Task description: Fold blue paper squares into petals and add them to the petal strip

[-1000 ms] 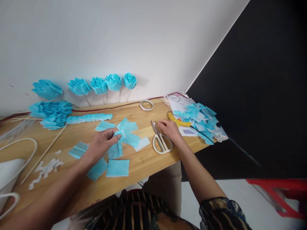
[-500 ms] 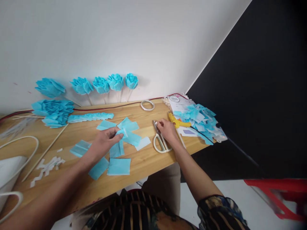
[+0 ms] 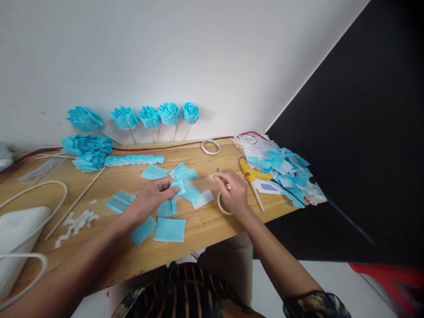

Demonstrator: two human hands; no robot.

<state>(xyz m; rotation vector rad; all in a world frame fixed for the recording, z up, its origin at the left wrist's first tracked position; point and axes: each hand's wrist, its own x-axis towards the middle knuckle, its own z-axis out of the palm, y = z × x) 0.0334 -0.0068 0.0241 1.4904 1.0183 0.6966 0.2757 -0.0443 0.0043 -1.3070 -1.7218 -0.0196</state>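
Between my left hand's [image 3: 155, 196] thumb and fingers is a piece of blue paper [image 3: 179, 187] with a whitish strip along it. My right hand [image 3: 232, 190] is closed in a pinch, and a small pale strip [image 3: 212, 176] shows at its fingertips. Scissors [image 3: 222, 206] with white handles lie beneath that hand, mostly covered by it. Several blue paper pieces [image 3: 169, 229] are spread on the wooden table around my left hand. A pale blue-white piece [image 3: 203, 199] rests between the two hands.
Blue paper flowers [image 3: 169, 115] on sticks lean against the wall. A tape roll [image 3: 211, 147] lies at the back. On the right are a yellow glue gun [image 3: 255, 171] and a blue paper heap [image 3: 288, 170]. White scraps [image 3: 77, 225] and a white box [image 3: 23, 234] are on the left.
My right hand has moved slightly left, off the scissors' blades and over their handles, with a pale strip at its fingertips. My left hand keeps the blue paper. The view has shifted slightly.
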